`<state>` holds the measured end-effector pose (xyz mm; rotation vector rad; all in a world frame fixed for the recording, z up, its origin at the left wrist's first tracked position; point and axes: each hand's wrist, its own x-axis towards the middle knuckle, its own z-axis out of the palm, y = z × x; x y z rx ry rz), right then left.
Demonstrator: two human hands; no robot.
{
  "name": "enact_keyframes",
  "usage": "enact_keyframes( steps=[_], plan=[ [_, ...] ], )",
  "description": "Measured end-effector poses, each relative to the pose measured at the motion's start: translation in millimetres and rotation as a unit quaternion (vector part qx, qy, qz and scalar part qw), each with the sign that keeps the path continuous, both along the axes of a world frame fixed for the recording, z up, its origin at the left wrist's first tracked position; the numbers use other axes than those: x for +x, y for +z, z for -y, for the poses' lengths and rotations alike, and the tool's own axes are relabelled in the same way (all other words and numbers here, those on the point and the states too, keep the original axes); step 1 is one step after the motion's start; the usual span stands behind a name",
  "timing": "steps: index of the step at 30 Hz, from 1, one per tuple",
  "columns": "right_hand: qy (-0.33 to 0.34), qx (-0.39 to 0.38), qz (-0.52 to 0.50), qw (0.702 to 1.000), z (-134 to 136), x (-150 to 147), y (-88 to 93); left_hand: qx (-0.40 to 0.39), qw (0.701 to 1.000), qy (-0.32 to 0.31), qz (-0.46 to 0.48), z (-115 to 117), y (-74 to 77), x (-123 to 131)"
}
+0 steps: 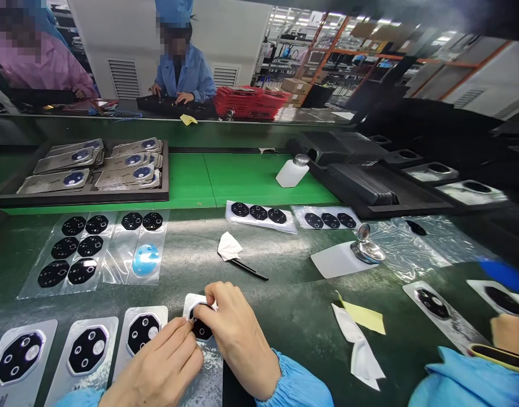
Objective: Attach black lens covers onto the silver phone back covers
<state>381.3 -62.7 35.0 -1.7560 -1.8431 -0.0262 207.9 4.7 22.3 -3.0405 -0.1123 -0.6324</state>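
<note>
My left hand (155, 364) and my right hand (236, 330) pinch a black octagonal camera lens cover (202, 329) from both sides, on a silver backing card (195, 304). My fingers hide much of the cover. To the left, several similar silver cards hold black covers, the nearest (141, 332) just beside my left hand. A white wipe (229, 247) and a black stylus (251, 269) lie beyond my hands, apart from them.
Plastic sheets of black covers (73, 251) lie on the bench, with a blue disc (145, 260) on one. A steel-topped solvent dispenser (367, 251) stands right, by a yellow note (363, 316). A co-worker's hand (511, 333) works at the right edge; another person (183, 70) stands beyond.
</note>
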Motion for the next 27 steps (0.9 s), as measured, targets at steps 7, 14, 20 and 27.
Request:
enact_keyframes(
  steps=[7, 14, 20, 27],
  plan=[
    [-0.006, 0.040, -0.015, 0.999, 1.0, -0.9, -3.9, -0.009, 1.000, 0.004, -0.004, 1.4, -2.7, 0.1],
    [0.002, 0.036, -0.008, 0.999, 1.9, -1.0, 2.3, 0.006, 1.000, 0.005, -0.002, 1.3, -4.6, 0.2],
    [0.009, 0.041, 0.026, 0.999, 1.6, -2.5, 3.9, 0.012, 1.000, 0.005, 0.020, 1.3, -0.4, 3.7],
    [0.023, 0.050, 0.026, 0.998, 0.5, -0.1, 2.5, 0.015, 1.000, 0.006, 0.010, 1.3, 6.3, 6.1]
  ],
)
